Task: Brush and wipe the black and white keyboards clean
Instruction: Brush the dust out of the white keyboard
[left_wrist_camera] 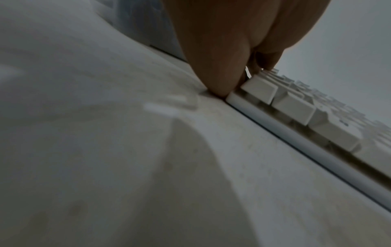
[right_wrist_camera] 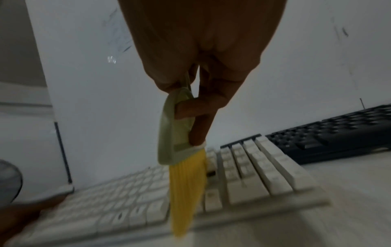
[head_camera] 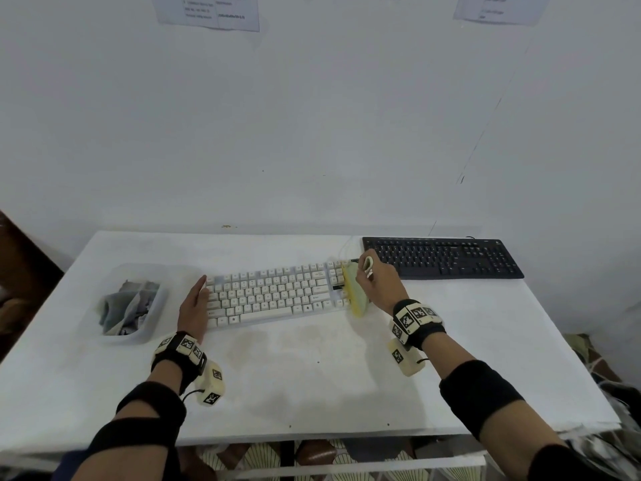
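Observation:
A white keyboard point(head_camera: 274, 293) lies slightly askew at the middle of the table. A black keyboard point(head_camera: 442, 257) sits behind it to the right. My left hand point(head_camera: 194, 307) lies flat with straight fingers against the white keyboard's left end point(left_wrist_camera: 260, 88). My right hand point(head_camera: 376, 279) grips the pale green handle of a brush point(right_wrist_camera: 177, 133). Its yellow bristles point(right_wrist_camera: 187, 193) rest on the white keyboard point(right_wrist_camera: 243, 182) near the number pad. In the head view the brush point(head_camera: 355, 293) stands over the keyboard's right part.
A clear plastic tub point(head_camera: 133, 303) holding grey cloths stands left of the white keyboard. The white table point(head_camera: 312, 376) shows faint stains in front. A wall rises right behind the table. Papers point(head_camera: 215, 10) hang on the wall.

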Tool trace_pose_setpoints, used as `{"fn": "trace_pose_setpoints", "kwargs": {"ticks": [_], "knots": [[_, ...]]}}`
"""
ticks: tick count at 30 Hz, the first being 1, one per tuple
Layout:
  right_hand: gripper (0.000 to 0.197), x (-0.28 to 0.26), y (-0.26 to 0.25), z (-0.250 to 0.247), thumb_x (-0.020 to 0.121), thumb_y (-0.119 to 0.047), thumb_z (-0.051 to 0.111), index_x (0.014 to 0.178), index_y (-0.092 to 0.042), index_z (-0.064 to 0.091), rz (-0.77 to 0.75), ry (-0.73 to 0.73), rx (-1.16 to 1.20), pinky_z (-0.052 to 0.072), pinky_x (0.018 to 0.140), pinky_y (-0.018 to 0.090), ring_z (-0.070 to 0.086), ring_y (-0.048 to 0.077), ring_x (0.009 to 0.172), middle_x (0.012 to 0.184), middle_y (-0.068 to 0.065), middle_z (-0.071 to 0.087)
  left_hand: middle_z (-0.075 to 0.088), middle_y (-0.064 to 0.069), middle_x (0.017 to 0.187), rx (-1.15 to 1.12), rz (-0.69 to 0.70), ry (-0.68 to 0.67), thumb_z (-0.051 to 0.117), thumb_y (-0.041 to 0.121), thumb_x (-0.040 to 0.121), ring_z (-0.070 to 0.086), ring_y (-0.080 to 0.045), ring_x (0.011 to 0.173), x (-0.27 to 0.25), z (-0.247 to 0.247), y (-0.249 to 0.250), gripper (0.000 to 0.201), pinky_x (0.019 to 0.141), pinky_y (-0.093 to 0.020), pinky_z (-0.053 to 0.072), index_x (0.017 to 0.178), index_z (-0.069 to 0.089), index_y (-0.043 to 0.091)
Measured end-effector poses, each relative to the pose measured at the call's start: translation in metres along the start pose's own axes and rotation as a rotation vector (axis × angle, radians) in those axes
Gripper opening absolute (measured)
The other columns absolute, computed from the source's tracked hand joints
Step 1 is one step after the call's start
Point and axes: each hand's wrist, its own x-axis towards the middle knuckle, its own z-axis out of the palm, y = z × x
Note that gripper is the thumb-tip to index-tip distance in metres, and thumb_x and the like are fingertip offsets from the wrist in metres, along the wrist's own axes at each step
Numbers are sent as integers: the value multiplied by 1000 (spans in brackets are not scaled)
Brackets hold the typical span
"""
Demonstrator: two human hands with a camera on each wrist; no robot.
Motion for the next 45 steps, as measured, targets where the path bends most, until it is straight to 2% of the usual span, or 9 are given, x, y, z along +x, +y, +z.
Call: {"fn": "trace_pose_setpoints", "kwargs": {"ticks": [3, 7, 10, 16, 20, 27, 34, 38, 45], "knots": [[8, 11, -5, -10, 98, -16, 55, 97, -17, 47, 38, 31, 11, 43, 47, 29, 49, 15, 47, 66, 3, 59, 51, -6, 153, 9, 3, 5, 45, 25, 110, 49, -24, 140, 0, -1, 1, 40, 120, -41, 36, 150, 53, 24], [10, 26, -13, -11, 103, -30, 52, 103, -23, 46, 30, 163, 58, 54, 50, 39, 63, 23, 54, 71, 9, 64, 52, -6, 153, -4, -2, 3, 45, 26, 110, 50, -25, 138, 0, 0, 1, 40, 119, -43, 38, 150, 53, 25], [16, 29, -20, 2, 105, -38, 49, 105, -22, 44, -38, 148, 21, 48, 51, 36, 61, 24, 53, 67, 11, 63, 54, -6, 151, -3, -10, 12, 46, 27, 110, 52, -25, 137, 0, -1, -1, 40, 118, -43, 39, 149, 54, 26], [10, 24, -22, 12, 101, -17, 52, 100, -19, 43, -39, 15, -30, 39, 50, 30, 45, 15, 45, 59, 3, 54, 51, -6, 153, 21, 9, 14, 45, 23, 111, 48, -24, 140, -2, 0, 3, 41, 119, -38, 35, 151, 52, 21], [11, 22, -25, 2, 96, -14, 58, 98, -13, 48, 0, -68, -58, 48, 58, 36, 58, 27, 59, 73, 10, 63, 51, -7, 153, 20, 13, 9, 45, 23, 110, 49, -25, 140, -2, 0, 3, 40, 119, -39, 36, 150, 53, 21], [9, 28, -30, 0, 103, -23, 52, 104, -16, 46, 6, 159, 28, 46, 50, 30, 60, 23, 50, 65, 10, 63, 50, -7, 154, 24, 17, 3, 43, 22, 111, 47, -24, 141, -4, 0, 6, 41, 117, -33, 35, 151, 52, 20], [11, 16, -20, 10, 99, -14, 54, 99, -17, 44, -30, -11, -61, 34, 51, 19, 47, 12, 46, 62, 1, 57, 50, -6, 154, 16, 12, 3, 44, 23, 111, 48, -24, 141, -4, -1, 4, 41, 118, -35, 36, 151, 52, 22], [9, 22, -23, -3, 97, -13, 55, 98, -14, 46, 18, -26, -50, 42, 55, 31, 51, 20, 54, 70, 10, 61, 50, -6, 154, 2, 4, 6, 44, 23, 111, 49, -23, 139, -4, 0, 5, 40, 115, -32, 37, 150, 52, 23], [11, 26, -30, 7, 105, -24, 49, 106, -16, 43, -6, 88, -34, 41, 52, 33, 52, 18, 50, 63, 5, 57, 52, -6, 153, -5, -5, 13, 45, 22, 110, 50, -24, 138, -2, 0, 4, 40, 115, -32, 37, 150, 53, 21]]}}
